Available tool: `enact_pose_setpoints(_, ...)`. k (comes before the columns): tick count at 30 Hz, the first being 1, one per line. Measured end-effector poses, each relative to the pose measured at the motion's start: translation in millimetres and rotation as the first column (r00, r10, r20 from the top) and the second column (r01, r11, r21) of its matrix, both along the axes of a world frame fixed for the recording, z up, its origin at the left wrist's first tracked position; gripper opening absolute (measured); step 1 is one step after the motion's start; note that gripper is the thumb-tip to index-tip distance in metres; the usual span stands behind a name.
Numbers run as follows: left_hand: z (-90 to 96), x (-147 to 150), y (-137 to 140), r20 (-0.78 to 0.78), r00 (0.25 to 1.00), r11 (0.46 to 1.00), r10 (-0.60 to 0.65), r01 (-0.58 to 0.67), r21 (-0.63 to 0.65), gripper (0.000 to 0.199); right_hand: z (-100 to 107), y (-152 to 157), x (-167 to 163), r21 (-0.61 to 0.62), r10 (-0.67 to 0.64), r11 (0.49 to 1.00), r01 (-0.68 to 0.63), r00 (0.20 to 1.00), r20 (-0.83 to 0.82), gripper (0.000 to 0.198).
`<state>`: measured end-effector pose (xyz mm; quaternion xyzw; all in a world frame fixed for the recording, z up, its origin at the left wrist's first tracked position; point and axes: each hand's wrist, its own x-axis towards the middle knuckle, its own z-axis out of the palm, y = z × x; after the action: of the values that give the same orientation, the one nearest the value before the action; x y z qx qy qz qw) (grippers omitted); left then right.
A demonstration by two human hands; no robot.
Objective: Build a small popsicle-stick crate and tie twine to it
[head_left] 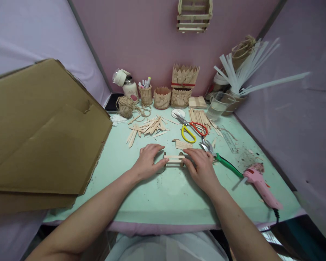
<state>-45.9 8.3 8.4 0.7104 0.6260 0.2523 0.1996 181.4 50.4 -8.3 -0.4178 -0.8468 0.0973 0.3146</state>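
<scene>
Between my two hands, just above the middle of the table's front half, is a small frame of pale wooden craft sticks (175,161) with darker upright pieces at both ends. My left hand (149,161) has its left end between thumb and forefinger, the thumb touching the sticks. At the right end, my right hand (202,167) pinches the frame with thumb and fingertips. Just beyond the frame lies a small panel of joined sticks (183,144). Green-handled cutters (228,164) lie beside my right hand, partly hidden by it.
Scissors (189,127), cut stick pieces (152,127) and a stick bundle (199,117) lie farther back. A pink glue gun (263,186) is on the right. Cardboard (49,137) stands at left. Twine (125,106), wooden holders (162,98) and a plastic cup (218,107) line the back.
</scene>
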Motion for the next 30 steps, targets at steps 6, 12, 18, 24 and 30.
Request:
enact_pose_setpoints(6, 1.5, 1.3, -0.2, -0.007, 1.0, 1.0, 0.014, -0.014, -0.006, 0.045, 1.1, -0.9, -0.7, -0.044, -0.002, 0.999, 0.002, 1.0, 0.01, 0.026)
enact_pose_setpoints(12, 1.2, 0.0, 0.3, 0.001, 1.0, 1.0, 0.009, -0.008, -0.008, 0.045, 0.2, -0.8, -0.5, -0.057, -0.008, 0.998, 0.008, 1.0, 0.006, 0.027)
enact_pose_setpoints(18, 2.4, -0.1, 0.9, -0.004, 1.0, 1.0, 0.008, -0.008, -0.028, 0.045, -1.1, 0.0, -0.2, -0.059, -0.007, 0.998, 0.007, 1.0, 0.007, 0.026)
enact_pose_setpoints(24, 1.9, 0.1, 1.3, 0.003, 1.0, 0.999, 0.001, -0.001, -0.032, 0.045, -1.4, 0.4, -0.5, -0.061, -0.01, 0.998, 0.011, 1.0, 0.01, 0.026)
enact_pose_setpoints(30, 1.2, -3.8, 1.3, 0.04, 0.999, 0.999, -0.034, 0.035, -0.041, 0.048, -0.8, 0.4, 2.1, -0.061, -0.014, 0.998, 0.013, 1.0, -0.024, 0.029)
